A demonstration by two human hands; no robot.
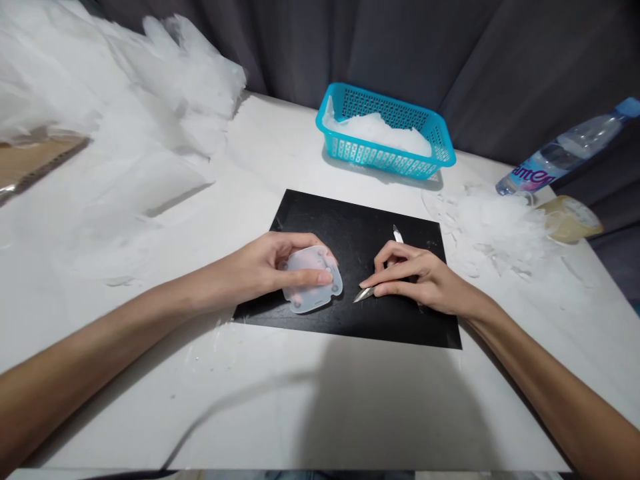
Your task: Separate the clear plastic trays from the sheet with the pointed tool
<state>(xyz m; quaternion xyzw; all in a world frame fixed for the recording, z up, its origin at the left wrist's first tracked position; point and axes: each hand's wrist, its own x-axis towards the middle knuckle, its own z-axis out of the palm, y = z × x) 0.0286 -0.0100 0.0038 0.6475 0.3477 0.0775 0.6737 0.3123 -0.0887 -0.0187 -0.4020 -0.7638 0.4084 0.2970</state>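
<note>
My left hand [295, 267] grips a translucent plastic piece [313, 297], rounded and notched at its edges, with the thumb lying across its face. To its right, my right hand [407, 273] pinches a pointed metal blade [364, 294], whose tip points left toward the plastic piece without touching it. Both hands are over a black mat [340, 217] on the white table. Beyond the right hand's fingers, the pointed end of another slim tool [397, 233] shows on the mat; the hand hides most of it.
A turquoise basket [380, 162] holding white pieces stands at the back. Thin plastic scraps [493, 223] are heaped on the right, beside a yellowish tape roll [570, 219] and a water bottle [545, 163]. Translucent plastic bags [135, 100] and cardboard [35, 160] lie at the left.
</note>
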